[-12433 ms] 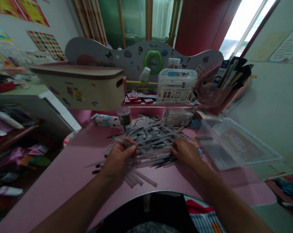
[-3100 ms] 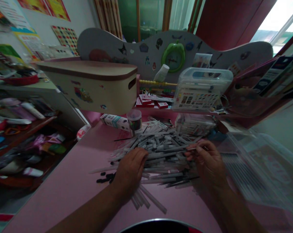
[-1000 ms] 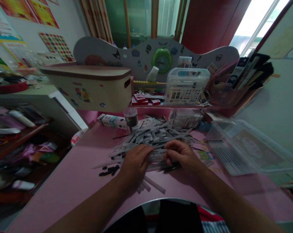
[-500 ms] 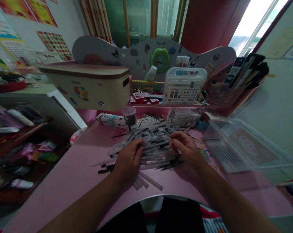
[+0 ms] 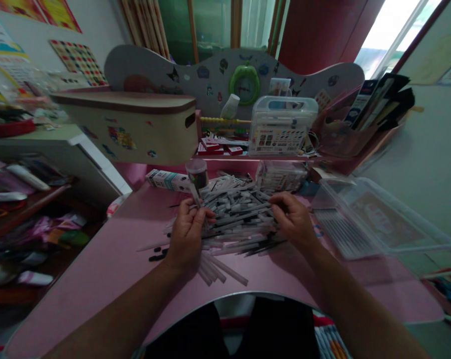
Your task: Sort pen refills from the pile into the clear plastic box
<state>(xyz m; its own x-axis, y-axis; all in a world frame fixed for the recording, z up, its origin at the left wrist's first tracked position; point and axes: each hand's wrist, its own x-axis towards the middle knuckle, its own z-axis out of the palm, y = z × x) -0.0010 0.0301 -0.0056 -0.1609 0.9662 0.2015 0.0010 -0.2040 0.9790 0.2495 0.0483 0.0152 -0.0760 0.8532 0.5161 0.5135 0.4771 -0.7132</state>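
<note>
A heap of pen parts (image 5: 236, 209), clear barrels and dark thin pieces, covers the middle of the pink desk (image 5: 109, 259). At the heap's left edge my left hand (image 5: 188, 229) is closed around a translucent pen barrel (image 5: 194, 192), which sticks up from the fingers at a slant. My right hand (image 5: 293, 217) hovers at the right edge of the heap, fingers loosely curved and thumb apart from them, with nothing visible between. Several loose barrels (image 5: 221, 269) lie fanned out in front of the heap. Small black caps (image 5: 158, 257) rest beside my left wrist.
Behind the heap stand a round tub (image 5: 197, 172) and a long printed box (image 5: 168, 180). To the right sits an open clear plastic case (image 5: 397, 219) beside a row of grey barrels (image 5: 336, 232). A shelf above carries a beige bin (image 5: 135, 132) and a clear carry case (image 5: 283, 127).
My left hand has risen and turned up from the heap, now with a pen barrel in it. My right hand has shifted slightly right and up. The view has tilted a little.
</note>
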